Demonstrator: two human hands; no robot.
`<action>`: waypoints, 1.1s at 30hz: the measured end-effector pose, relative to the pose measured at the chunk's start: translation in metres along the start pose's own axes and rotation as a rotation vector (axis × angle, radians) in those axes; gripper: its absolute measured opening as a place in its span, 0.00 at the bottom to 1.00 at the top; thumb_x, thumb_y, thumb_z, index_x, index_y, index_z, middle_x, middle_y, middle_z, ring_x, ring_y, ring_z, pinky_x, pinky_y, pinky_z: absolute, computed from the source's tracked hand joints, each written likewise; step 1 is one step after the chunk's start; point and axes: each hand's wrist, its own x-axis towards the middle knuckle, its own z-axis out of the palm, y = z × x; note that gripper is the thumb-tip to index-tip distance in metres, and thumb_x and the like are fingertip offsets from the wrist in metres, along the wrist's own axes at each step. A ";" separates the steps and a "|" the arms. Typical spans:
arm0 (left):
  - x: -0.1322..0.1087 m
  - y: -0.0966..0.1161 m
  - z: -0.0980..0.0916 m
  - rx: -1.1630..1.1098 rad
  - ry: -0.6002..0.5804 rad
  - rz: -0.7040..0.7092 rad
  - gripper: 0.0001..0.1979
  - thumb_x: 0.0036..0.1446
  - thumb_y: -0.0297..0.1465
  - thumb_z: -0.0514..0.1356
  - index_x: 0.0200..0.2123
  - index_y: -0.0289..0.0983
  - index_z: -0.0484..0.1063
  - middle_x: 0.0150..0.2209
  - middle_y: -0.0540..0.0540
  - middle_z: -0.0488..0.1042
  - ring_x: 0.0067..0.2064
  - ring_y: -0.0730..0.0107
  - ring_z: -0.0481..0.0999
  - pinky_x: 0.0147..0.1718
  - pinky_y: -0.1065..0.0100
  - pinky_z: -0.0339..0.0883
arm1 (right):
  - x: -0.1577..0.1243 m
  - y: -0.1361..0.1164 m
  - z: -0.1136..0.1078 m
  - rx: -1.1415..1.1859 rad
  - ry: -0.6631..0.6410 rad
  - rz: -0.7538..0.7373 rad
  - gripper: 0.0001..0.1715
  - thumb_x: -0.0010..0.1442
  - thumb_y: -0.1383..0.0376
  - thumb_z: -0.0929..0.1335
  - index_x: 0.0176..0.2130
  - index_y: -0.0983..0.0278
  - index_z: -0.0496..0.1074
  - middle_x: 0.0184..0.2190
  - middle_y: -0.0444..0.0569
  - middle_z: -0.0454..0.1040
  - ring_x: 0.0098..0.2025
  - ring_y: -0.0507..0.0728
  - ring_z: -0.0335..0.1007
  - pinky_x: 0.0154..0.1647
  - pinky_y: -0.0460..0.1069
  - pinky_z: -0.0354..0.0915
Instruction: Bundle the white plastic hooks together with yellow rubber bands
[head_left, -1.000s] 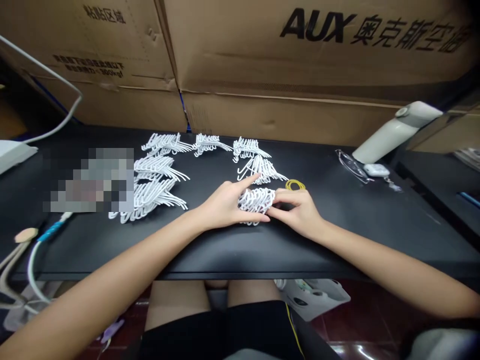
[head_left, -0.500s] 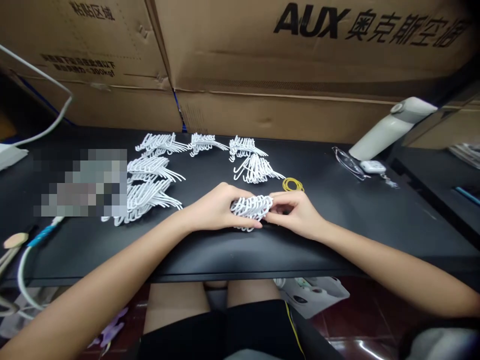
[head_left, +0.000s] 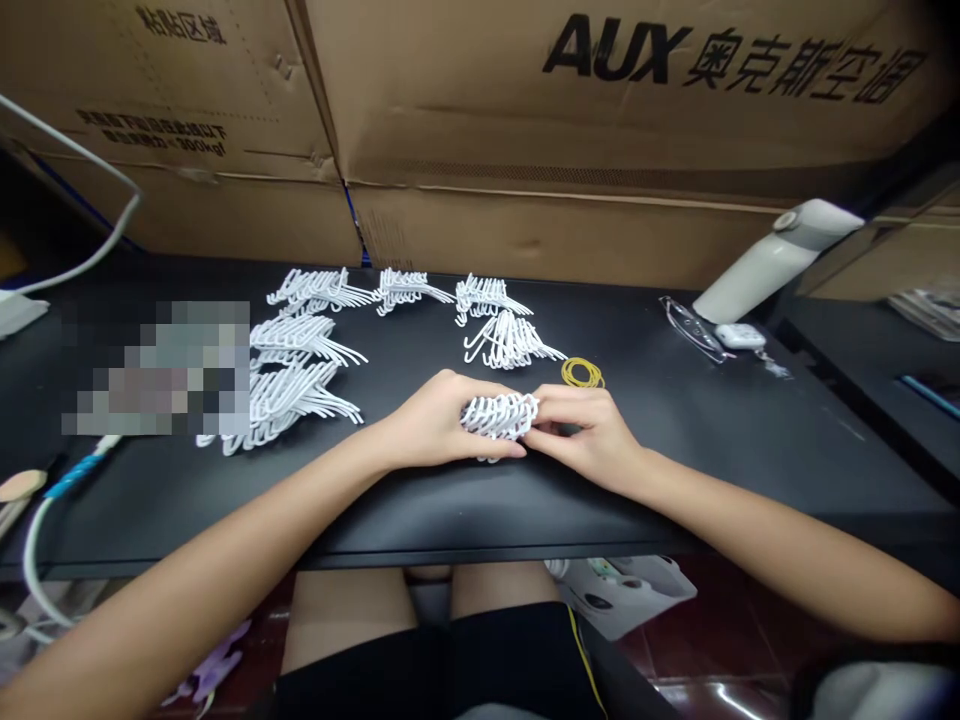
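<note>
A bundle of white hooks is gripped above the near part of the black table. My left hand wraps round its left side, thumb along the front. At the bundle's right end, my right hand pinches the hooks between thumb and fingers; the exact contact is partly hidden. Just beyond my hands lies a loose, fanned pile of white hooks. Beside that pile are yellow rubber bands.
More hook piles lie at the back and left, by a blurred-out patch. A white bottle, glasses and a white case are on the right. Cardboard boxes stand behind; a white cable runs at left.
The view has shifted slightly. My right fingers have moved a little against the right end of the hook bundle, while my left hand keeps its hold.
</note>
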 end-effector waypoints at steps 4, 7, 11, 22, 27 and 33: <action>0.002 0.002 0.001 -0.111 0.039 -0.090 0.18 0.47 0.40 0.68 0.37 0.32 0.79 0.30 0.49 0.78 0.29 0.71 0.72 0.28 0.73 0.63 | 0.001 -0.004 -0.001 -0.048 0.054 0.023 0.06 0.58 0.68 0.68 0.28 0.64 0.74 0.23 0.46 0.72 0.24 0.51 0.64 0.24 0.47 0.63; 0.003 0.003 0.000 -0.320 0.121 -0.229 0.18 0.45 0.40 0.69 0.36 0.32 0.79 0.28 0.48 0.77 0.28 0.70 0.72 0.26 0.72 0.64 | -0.001 -0.010 0.001 -0.079 0.158 -0.025 0.08 0.55 0.67 0.72 0.38 0.63 0.74 0.34 0.51 0.76 0.36 0.56 0.72 0.38 0.51 0.70; 0.004 0.004 0.004 -0.666 0.163 -0.296 0.20 0.44 0.37 0.71 0.41 0.33 0.78 0.33 0.45 0.80 0.36 0.64 0.77 0.35 0.67 0.70 | -0.005 -0.014 0.006 -0.069 0.246 -0.089 0.21 0.52 0.66 0.74 0.47 0.62 0.73 0.41 0.54 0.76 0.44 0.60 0.74 0.44 0.54 0.72; 0.003 0.002 0.015 -0.670 0.224 -0.312 0.32 0.42 0.36 0.72 0.52 0.37 0.73 0.39 0.45 0.78 0.38 0.65 0.77 0.39 0.65 0.71 | -0.003 -0.016 0.008 0.060 0.326 -0.043 0.06 0.54 0.70 0.72 0.35 0.61 0.78 0.30 0.50 0.78 0.31 0.55 0.75 0.31 0.51 0.73; 0.002 0.000 0.012 -0.706 0.152 -0.315 0.32 0.42 0.34 0.72 0.53 0.39 0.72 0.36 0.47 0.78 0.35 0.68 0.76 0.38 0.66 0.70 | -0.004 -0.016 0.008 0.105 0.310 -0.026 0.06 0.54 0.71 0.72 0.34 0.62 0.78 0.31 0.51 0.78 0.31 0.55 0.75 0.32 0.50 0.73; 0.003 -0.004 0.010 -0.686 0.163 -0.353 0.26 0.41 0.34 0.73 0.46 0.35 0.74 0.34 0.47 0.77 0.34 0.68 0.76 0.36 0.67 0.71 | -0.003 -0.009 0.007 0.116 0.253 -0.005 0.04 0.55 0.70 0.72 0.34 0.62 0.77 0.32 0.50 0.78 0.33 0.55 0.75 0.34 0.50 0.72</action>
